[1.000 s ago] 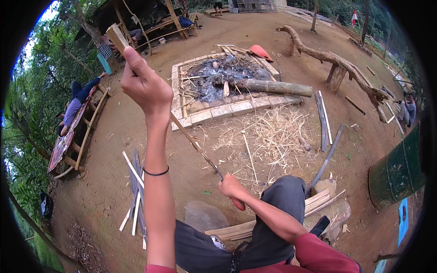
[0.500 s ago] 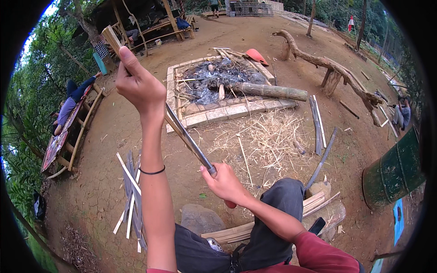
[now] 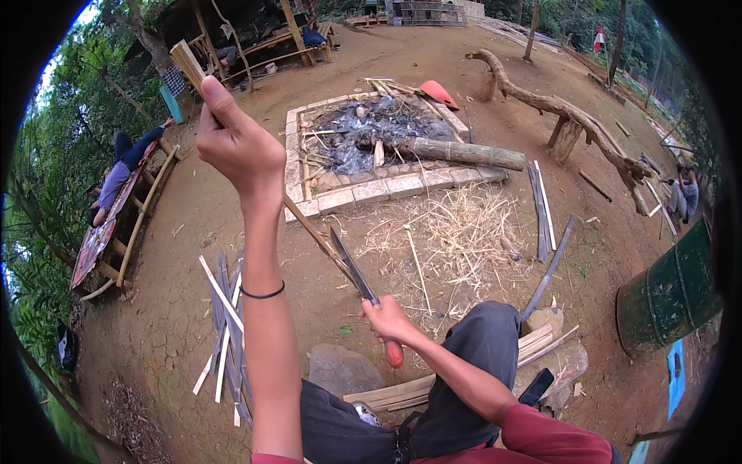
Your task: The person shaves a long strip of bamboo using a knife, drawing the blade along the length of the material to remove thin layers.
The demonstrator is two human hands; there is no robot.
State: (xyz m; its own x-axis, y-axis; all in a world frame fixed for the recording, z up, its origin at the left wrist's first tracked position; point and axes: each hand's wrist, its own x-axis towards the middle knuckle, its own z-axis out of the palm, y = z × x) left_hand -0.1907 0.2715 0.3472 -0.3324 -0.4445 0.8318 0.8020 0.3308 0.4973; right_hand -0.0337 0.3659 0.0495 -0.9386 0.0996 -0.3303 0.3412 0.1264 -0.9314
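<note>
My left hand (image 3: pixel 241 147) is raised and closed around a bamboo strip (image 3: pixel 188 63). One end of the strip sticks up above my fist, and its lower part slants down behind my wrist toward the right. Closed on a long knife, my right hand (image 3: pixel 386 319) is low in front of my knee. The dark blade (image 3: pixel 353 269) points up and away to the left, close beside the strip's lower end. I cannot tell whether blade and strip touch. The knife's reddish-orange handle end (image 3: pixel 395 354) shows below my right hand.
Pale shavings (image 3: pixel 471 232) litter the ground before a smoking fire pit (image 3: pixel 336 203) with a bamboo log (image 3: pixel 464 153) across it. Split strips (image 3: pixel 224 325) lie at left, a phone (image 3: pixel 536 387) by my leg, a green drum (image 3: pixel 665 290) at right. People are farther off.
My right hand has drawn the knife down and toward me. The blade lay along the bamboo strip before, and now its tip is near the strip's lower part. My left hand has barely moved.
</note>
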